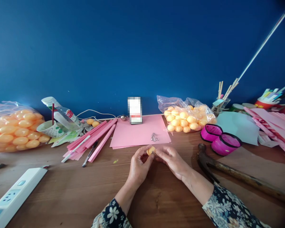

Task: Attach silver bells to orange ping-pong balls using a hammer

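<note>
My left hand [139, 164] is closed around an orange ping-pong ball [151, 151], held between thumb and fingers just above the wooden table. The fingertips of my right hand [172, 161] are pinched together at the ball's right side. A tiny dark, metallic-looking speck shows there, too small to name. Just beyond my hands, a little heap of small silver metal pieces [154, 137] lies on pink paper sheets [135, 134]. A clear bag of orange balls [184, 118] stands behind and to the right.
Left are another ball bag [16, 131], a paper cup [51, 128], pink strips [95, 136], a pen [89, 154] and a power strip [19, 193]. A phone [135, 110] leans on the blue wall. Right are a hammer [239, 174] and magenta bands [225, 144].
</note>
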The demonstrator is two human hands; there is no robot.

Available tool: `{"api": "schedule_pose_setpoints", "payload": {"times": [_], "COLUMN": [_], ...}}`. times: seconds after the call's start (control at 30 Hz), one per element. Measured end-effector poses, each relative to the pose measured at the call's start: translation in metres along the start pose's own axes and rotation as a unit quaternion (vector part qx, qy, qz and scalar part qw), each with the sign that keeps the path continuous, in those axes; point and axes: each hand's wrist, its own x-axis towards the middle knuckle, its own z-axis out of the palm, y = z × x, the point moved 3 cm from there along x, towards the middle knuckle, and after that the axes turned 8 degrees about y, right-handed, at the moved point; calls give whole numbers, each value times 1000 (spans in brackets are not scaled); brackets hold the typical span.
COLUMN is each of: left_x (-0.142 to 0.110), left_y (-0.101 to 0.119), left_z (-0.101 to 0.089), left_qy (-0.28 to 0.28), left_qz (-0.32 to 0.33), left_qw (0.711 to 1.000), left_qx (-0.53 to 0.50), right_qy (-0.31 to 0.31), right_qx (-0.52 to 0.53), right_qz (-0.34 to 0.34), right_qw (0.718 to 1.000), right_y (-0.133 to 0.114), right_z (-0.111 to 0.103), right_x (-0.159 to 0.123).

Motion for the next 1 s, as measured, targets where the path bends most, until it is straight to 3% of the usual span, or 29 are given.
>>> {"api": "schedule_pose_setpoints", "payload": {"times": [0.87, 1.0], "left_x": [-1, -1], "left_y": [0, 0], "left_z": [2, 2], "left_qy": [-11, -17], "left_qz": [-6, 2], "left_qw": [999, 999], "left_qx": [32, 28], "right_qy": [42, 78], "right_qx": [21, 24], "right_qz": [13, 21], "right_qw": [999, 996], "right_y": [4, 4], "right_z": [5, 5], "right_x": [5, 5]}}
